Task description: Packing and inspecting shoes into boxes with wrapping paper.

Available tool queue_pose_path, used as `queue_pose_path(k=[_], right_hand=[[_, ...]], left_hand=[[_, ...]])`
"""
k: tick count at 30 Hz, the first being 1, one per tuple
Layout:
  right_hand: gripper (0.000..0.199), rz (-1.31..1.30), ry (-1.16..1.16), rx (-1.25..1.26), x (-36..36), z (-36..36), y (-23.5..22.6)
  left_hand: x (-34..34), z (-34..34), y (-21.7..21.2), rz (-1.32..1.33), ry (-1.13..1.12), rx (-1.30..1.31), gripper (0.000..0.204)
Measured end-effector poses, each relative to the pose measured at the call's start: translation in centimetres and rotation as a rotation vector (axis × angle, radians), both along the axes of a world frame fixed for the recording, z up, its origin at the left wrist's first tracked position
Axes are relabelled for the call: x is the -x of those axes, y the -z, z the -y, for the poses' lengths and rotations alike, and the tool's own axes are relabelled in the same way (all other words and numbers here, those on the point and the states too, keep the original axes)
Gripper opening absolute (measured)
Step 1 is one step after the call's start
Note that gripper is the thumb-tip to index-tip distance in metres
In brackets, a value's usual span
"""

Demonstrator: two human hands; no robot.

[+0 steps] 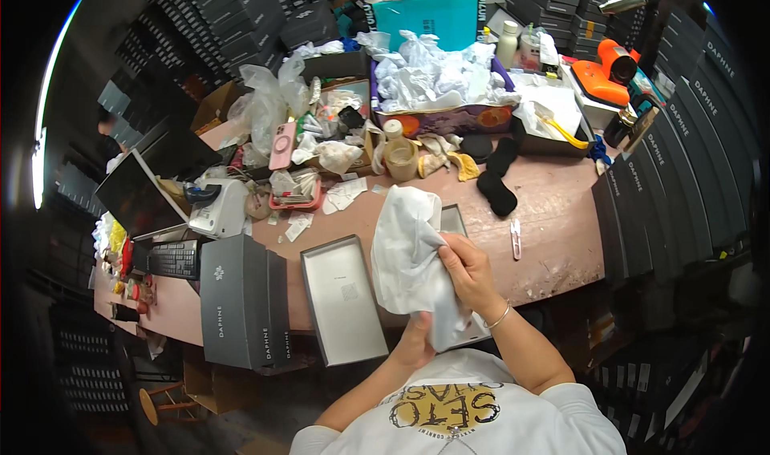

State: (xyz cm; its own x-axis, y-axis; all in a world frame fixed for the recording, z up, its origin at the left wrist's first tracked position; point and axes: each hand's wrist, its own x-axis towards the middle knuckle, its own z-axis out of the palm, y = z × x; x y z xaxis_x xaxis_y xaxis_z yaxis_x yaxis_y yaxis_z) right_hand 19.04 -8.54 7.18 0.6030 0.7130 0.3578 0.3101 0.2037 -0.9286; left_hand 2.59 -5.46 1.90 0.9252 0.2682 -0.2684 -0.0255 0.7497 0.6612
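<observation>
A soft white bag (407, 250) of thin cloth or paper hangs in front of me, held at chest height. My right hand (472, 272) pinches its upper right side, thumb and fingers closed on a fold. Lower down, my left hand (415, 343) is closed on the bag's bottom left edge, its fingers mostly hidden behind the material. Whether anything is inside the bag I cannot tell. Behind it stands an open grey box (455, 216), mostly covered by the bag and my hands. To its left lies a shallow grey box lid (345, 307), inner side up.
Dark shoe boxes (234, 303) stand at the left front, and more boxes (674, 174) are stacked at right. Small pink snips (516, 240) and a black cloth strip (497, 184) lie on the pink table. Farther back are a purple carton (441, 120) of crumpled paper and a jar (399, 160).
</observation>
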Motion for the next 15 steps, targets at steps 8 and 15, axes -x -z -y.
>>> queue_pose_path(k=[8, 15], right_hand=[[0.016, -0.055, -0.16, 0.195, -0.4, 1.0, -0.6], [0.012, 0.531, -0.117, 0.082, 0.1, -2.2, -4.3]], left_hand=[[-0.4, -7.5, -1.5, -0.031, -0.158, -0.09, 0.076], [-0.9, -7.4, -1.3, 0.005, -0.302, -0.458, 0.051]])
